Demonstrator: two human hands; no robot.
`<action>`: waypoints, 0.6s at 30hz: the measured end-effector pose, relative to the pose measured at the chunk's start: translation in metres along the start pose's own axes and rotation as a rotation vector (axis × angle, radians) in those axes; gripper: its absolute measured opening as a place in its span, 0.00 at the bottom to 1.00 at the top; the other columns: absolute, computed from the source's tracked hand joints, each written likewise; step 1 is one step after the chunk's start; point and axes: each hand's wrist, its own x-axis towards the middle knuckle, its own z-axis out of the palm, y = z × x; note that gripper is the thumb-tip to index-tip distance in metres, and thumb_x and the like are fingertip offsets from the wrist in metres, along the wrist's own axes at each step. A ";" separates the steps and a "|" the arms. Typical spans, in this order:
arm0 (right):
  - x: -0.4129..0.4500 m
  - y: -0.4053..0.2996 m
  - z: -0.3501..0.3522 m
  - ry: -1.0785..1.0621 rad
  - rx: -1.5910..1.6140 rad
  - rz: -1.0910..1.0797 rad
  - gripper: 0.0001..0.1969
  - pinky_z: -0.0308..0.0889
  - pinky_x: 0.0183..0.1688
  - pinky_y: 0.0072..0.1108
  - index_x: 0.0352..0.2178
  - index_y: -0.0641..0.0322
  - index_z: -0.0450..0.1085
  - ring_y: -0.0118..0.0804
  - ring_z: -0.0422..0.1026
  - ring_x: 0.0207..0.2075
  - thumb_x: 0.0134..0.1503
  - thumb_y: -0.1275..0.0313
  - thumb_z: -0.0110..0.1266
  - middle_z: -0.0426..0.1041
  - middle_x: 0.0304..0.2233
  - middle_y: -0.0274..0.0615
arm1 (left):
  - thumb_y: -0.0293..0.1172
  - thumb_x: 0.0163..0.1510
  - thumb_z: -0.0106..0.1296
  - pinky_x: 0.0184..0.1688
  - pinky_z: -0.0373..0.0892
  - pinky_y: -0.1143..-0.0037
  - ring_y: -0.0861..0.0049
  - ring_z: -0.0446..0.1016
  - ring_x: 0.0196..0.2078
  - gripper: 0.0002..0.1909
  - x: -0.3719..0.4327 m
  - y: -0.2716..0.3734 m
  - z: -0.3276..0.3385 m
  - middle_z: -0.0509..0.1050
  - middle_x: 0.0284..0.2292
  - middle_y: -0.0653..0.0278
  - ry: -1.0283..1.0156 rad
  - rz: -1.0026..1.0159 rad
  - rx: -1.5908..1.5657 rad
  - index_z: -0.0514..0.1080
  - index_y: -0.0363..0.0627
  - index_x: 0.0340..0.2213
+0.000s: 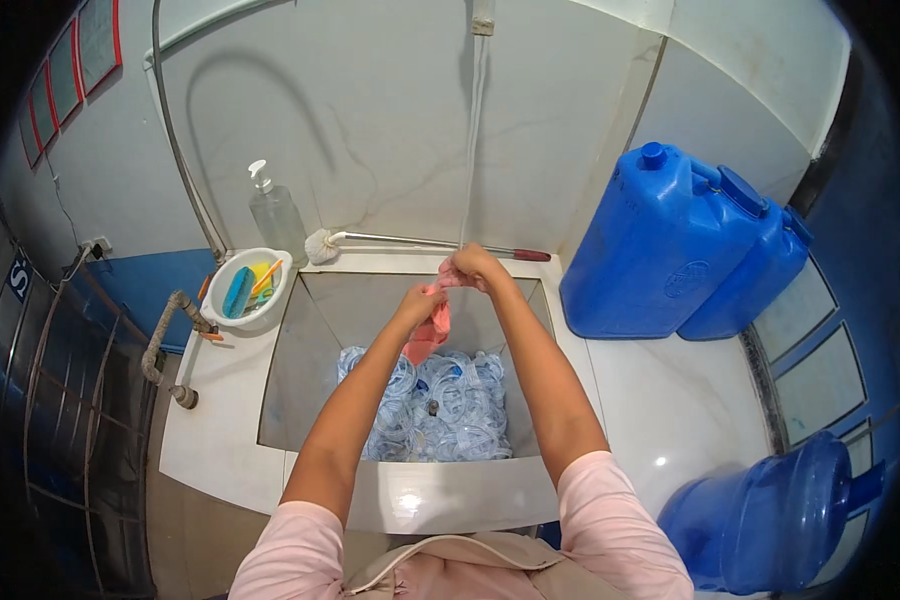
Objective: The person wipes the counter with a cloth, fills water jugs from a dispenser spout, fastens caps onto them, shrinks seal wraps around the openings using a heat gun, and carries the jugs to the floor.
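Both of my hands grip one wet-looking pink cloth (430, 335) above a tiled sink basin (315, 315). My left hand (418, 306) holds it lower down, and its loose end hangs below the fingers. Slightly higher and to the right, my right hand (472, 267) holds the other end, close to a thin stream of water (473, 142) falling from a spout (483, 24) on the wall. Below the hands, many clear bluish plastic pieces (450, 405), several of them ring-shaped, lie heaped in the basin. My forearms hide part of the heap.
Behind the basin lie a long-handled brush (442, 241) and a pump bottle (276, 214). A white tub (281, 271) with brushes and sponges stands left, near a pipe (161, 330). Blue jerrycans (645, 255) and a blue water jug (757, 517) occupy the right counter (660, 397).
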 end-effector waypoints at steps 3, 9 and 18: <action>0.005 -0.004 -0.011 -0.029 -0.028 0.012 0.07 0.73 0.25 0.23 0.24 0.76 0.67 0.39 0.73 0.24 0.48 0.82 0.41 0.70 0.23 0.47 | 0.37 0.47 0.50 0.29 0.66 0.74 0.78 0.69 0.26 0.12 0.017 0.007 0.017 0.72 0.23 0.62 -0.030 -0.068 -0.085 0.71 0.39 0.29; 0.008 -0.024 -0.014 -0.059 -0.184 -0.044 0.08 0.72 0.24 0.21 0.23 0.76 0.67 0.38 0.73 0.22 0.48 0.80 0.41 0.70 0.21 0.48 | 0.39 0.47 0.48 0.30 0.67 0.69 0.68 0.73 0.29 0.16 0.035 0.024 0.014 0.73 0.26 0.54 0.123 0.216 0.780 0.72 0.36 0.29; -0.002 -0.042 0.027 -0.076 -0.173 -0.194 0.09 0.68 0.20 0.23 0.23 0.72 0.68 0.35 0.71 0.20 0.49 0.77 0.41 0.70 0.20 0.45 | 0.28 0.48 0.41 0.25 0.65 0.69 0.65 0.71 0.24 0.10 0.038 0.013 -0.027 0.71 0.22 0.50 0.278 0.269 0.457 0.68 0.33 0.28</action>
